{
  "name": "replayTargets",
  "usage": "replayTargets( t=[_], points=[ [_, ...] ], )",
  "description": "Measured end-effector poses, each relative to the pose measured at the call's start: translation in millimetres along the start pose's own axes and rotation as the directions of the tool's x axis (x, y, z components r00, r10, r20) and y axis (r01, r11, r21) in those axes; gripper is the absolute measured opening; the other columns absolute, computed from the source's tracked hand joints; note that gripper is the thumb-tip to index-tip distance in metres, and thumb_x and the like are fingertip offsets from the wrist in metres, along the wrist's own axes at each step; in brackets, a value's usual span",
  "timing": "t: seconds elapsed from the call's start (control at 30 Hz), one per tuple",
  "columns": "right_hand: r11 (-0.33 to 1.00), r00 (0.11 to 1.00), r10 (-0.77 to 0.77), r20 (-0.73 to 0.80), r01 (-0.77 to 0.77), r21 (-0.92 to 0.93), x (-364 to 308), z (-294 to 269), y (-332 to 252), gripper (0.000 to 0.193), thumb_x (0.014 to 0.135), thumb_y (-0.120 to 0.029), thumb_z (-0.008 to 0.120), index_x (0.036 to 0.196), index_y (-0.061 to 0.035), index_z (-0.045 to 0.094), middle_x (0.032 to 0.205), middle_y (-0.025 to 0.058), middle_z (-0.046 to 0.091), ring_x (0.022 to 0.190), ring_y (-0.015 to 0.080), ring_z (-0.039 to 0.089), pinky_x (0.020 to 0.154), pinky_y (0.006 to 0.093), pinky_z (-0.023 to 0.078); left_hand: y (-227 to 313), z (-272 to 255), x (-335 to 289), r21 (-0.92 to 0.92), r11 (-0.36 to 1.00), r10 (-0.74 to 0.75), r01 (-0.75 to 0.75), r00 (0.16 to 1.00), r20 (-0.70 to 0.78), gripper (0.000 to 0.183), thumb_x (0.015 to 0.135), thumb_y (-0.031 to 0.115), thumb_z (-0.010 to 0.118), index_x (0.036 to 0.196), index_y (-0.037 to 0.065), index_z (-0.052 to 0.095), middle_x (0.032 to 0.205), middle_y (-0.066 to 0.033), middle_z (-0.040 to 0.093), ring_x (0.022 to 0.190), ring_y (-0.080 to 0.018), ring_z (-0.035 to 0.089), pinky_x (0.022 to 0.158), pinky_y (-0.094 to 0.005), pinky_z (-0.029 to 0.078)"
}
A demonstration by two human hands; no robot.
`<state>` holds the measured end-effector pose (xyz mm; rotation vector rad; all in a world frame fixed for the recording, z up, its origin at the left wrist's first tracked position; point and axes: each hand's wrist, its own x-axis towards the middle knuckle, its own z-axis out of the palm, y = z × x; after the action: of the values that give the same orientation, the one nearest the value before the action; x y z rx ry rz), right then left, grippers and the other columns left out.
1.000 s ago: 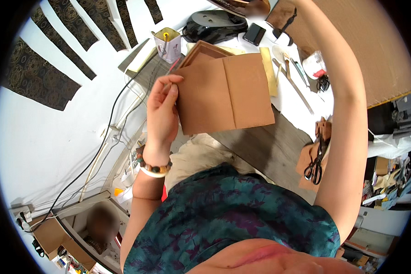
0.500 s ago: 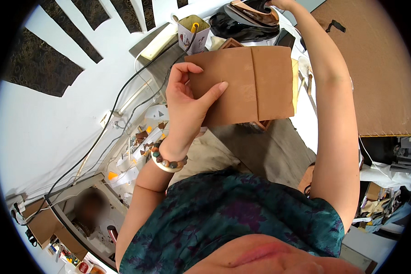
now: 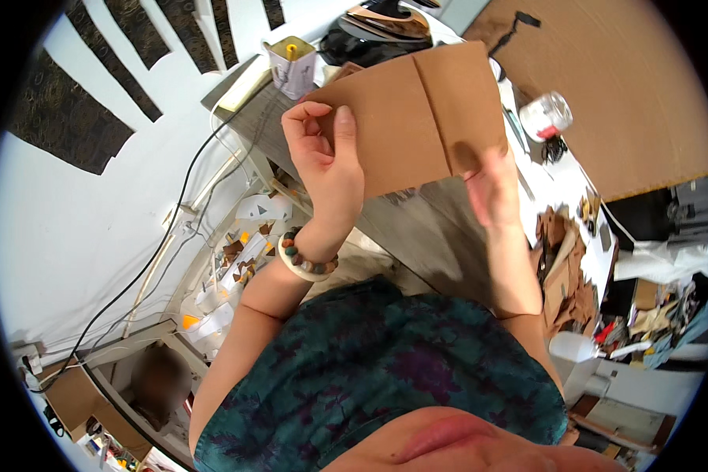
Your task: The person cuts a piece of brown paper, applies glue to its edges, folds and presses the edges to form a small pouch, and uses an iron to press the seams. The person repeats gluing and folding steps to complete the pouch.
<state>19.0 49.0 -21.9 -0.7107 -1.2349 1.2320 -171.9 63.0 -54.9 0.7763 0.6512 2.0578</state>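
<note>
A brown, leather-like panel (image 3: 389,118) is held up in front of me, tilted, with a raised seam or fold running down it right of its middle. My left hand (image 3: 326,149) grips its left edge, the thumb lying flat on the face and the fingers curled at the back. At the lower right corner my right hand (image 3: 494,185) pinches the panel's edge, slightly blurred, its fingertips partly behind it. Beyond the panel stands a black and copper clothes iron (image 3: 381,30), apart from both hands.
Behind the panel, a square tin (image 3: 293,69) stands on the grey table (image 3: 425,228). A glass jar (image 3: 546,116) is at the right, beside a large brown board (image 3: 606,102). Brown scraps (image 3: 562,275) lie near my right forearm. A black cable (image 3: 189,181) runs along the white wall.
My right hand has left the clothes iron and come down to the panel's lower right corner. The panel has tilted, its right side raised, and my left thumb has shifted toward its left edge.
</note>
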Motion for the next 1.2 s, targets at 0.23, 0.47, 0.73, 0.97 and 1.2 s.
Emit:
replayTargets(
  t=[0.23,0.47,0.73,0.97,1.2],
  points=[
    [0.986,0.933,-0.154,-0.324,0.166,0.011,-72.7,-17.8,-24.8,0.059,0.078,0.003,0.076,0.13,0.0004,0.047,0.122,0.01,0.058,0.114,0.018,0.055,0.1,0.0337,0.044,10.2,34.1,-64.9,0.032,0.998,-0.057,0.05,0.961,0.27,0.042,0.085,-0.009,0.063,0.113,0.008,0.036,0.106,-0.0097,0.055,0.096,-0.0132,0.058,0.08,-0.0247,0.048],
    [0.961,0.881,-0.275,-0.384,0.264,-0.083,-111.4,-32.8,-44.6,0.061,0.076,0.002,0.079,0.129,-0.0006,0.048,0.12,0.0098,0.06,0.111,0.0183,0.057,0.098,0.0345,0.046,16.5,38.0,-96.6,0.083,0.995,-0.08,0.052,0.924,0.373,0.04,0.087,-0.011,0.057,0.115,0.007,0.036,0.101,-0.0086,0.059,0.089,-0.0115,0.061,0.076,-0.0218,0.048],
    [0.873,0.782,-0.475,-0.404,0.361,-0.327,-130.3,-55.0,-59.7,0.042,0.079,0.006,0.075,0.116,-0.0004,0.056,0.109,0.0101,0.066,0.1,0.0172,0.063,0.091,0.0334,0.049,7.8,-17.9,-67.6,0.195,0.968,0.045,-0.155,0.88,0.473,0.014,0.097,0.003,0.043,0.108,0.0,0.051,0.103,-0.0108,0.061,0.087,-0.0178,0.061,0.091,-0.0329,0.046],
    [0.328,0.792,-0.532,0.301,0.52,-0.789,-146.6,-80.7,-15.0,0.021,0.07,0.015,0.065,0.075,-0.0044,0.061,0.096,0.0085,0.075,0.106,0.0313,0.068,0.106,0.053,0.043,6.2,-8.5,-112.6,0.316,0.945,-0.095,-0.078,0.863,0.497,0.016,0.095,0.012,0.057,0.107,0.002,0.06,0.111,-0.008,0.058,0.101,-0.0137,0.053,0.085,-0.0261,0.041],
    [0.098,0.981,-0.01,0.194,0.194,-0.976,-165.2,-127.5,13.3,0.048,0.069,0.017,0.059,0.11,-0.0085,0.063,0.139,0.0087,0.052,0.134,0.0289,0.045,0.115,0.0422,0.039,-31.2,-29.1,-120.5,0.392,0.841,-0.199,-0.374,0.459,0.866,0.024,0.082,-0.001,0.062,0.105,0.001,0.062,0.109,-0.0131,0.063,0.104,-0.0295,0.058,0.089,-0.0377,0.047]
  ],
)
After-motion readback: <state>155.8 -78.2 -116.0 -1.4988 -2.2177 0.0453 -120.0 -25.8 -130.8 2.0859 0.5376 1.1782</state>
